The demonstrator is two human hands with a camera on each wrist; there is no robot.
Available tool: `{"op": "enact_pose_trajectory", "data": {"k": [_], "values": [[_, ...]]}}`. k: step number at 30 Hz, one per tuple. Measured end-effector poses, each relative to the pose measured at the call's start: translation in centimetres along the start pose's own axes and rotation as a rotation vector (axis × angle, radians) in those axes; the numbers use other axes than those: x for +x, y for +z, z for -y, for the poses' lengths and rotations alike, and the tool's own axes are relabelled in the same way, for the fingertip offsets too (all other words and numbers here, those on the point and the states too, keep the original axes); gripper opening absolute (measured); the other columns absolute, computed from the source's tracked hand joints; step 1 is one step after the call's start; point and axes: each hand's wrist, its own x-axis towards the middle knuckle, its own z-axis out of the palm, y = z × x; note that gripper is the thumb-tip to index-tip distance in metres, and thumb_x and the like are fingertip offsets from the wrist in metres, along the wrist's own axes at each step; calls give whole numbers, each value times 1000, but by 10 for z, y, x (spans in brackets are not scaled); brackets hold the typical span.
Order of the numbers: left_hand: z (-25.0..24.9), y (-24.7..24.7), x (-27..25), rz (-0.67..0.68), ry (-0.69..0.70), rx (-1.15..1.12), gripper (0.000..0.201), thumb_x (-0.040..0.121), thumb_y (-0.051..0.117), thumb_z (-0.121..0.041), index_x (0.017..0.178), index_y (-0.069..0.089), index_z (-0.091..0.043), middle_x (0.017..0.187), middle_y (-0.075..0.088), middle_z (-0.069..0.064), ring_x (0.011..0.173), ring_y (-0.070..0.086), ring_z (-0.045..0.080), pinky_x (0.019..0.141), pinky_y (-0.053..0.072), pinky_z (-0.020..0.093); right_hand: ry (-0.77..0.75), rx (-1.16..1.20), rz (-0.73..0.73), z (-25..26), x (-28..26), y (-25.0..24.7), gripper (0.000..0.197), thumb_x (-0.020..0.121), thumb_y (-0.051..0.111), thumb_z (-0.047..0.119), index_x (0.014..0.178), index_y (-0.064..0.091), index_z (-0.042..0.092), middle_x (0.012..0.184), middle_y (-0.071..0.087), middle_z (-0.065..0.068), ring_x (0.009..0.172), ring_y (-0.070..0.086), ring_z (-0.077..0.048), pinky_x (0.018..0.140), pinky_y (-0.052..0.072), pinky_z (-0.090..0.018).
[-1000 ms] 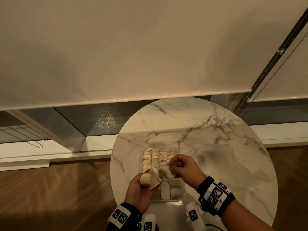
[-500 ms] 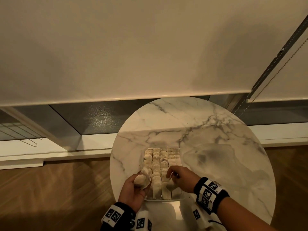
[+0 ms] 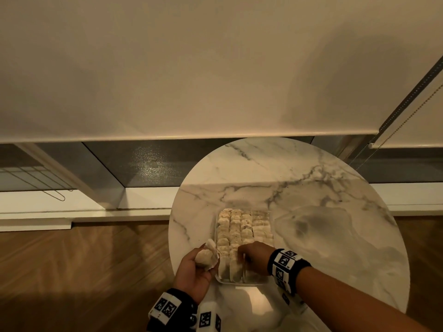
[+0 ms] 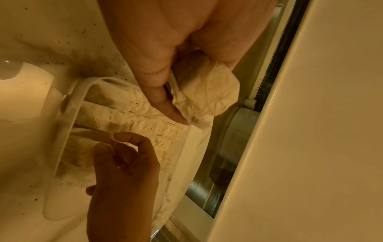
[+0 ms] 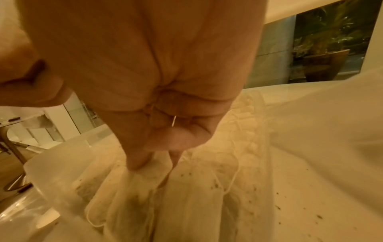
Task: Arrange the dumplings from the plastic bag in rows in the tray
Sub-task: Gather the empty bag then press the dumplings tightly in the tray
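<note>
A clear plastic tray (image 3: 242, 282) sits on the round marble table (image 3: 311, 188), filled with rows of pale, pouch-like dumplings (image 3: 242, 226). My left hand (image 3: 203, 259) hovers just left of the tray's near corner and grips a crumpled dumpling (image 3: 206, 255), which the left wrist view shows between thumb and fingers (image 4: 207, 95). My right hand (image 3: 241, 255) reaches into the tray's near end, fingers curled. Its fingertips (image 5: 138, 163) pinch the top of a standing dumpling (image 5: 132, 188). A thin thread (image 4: 114, 144) runs between its thumb and forefinger.
The table's near-left edge lies right beside my left hand, with wooden floor (image 3: 84, 271) below. A lowered roller blind (image 3: 191, 68) and a window sill (image 3: 72, 212) stand behind the table. Dark crumbs speckle the marble around the tray (image 5: 290, 204).
My right hand has come down from above the tray's middle to its near end with the dumpling. My left hand has shifted left, off the tray, still holding its dumpling.
</note>
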Motion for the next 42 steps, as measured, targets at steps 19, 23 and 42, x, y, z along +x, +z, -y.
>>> {"op": "enact_pose_trajectory", "data": {"k": [19,23,42], "values": [[1,1,1,14,-8,-7,19,94,46,-6,93,64,-1,72,72,13,82,60,27,59,59,30,138,-246,-71,-14,-32,-4,26,89,61,21,114,67,18,119,64,-8,109,62,-27,91,51,-34],[-2,-4,2,6,-10,-31,19,94,47,-6,91,64,0,71,70,14,79,60,26,58,58,30,155,-176,-110,-19,-37,-20,24,87,63,22,109,71,24,114,67,-3,103,64,-22,88,53,-31],[-26,-25,-8,9,35,-170,15,92,49,-4,90,63,1,74,70,15,79,60,29,59,61,36,108,83,18,17,25,17,21,86,73,26,107,73,21,112,70,-1,92,65,-16,80,52,-24]]}}
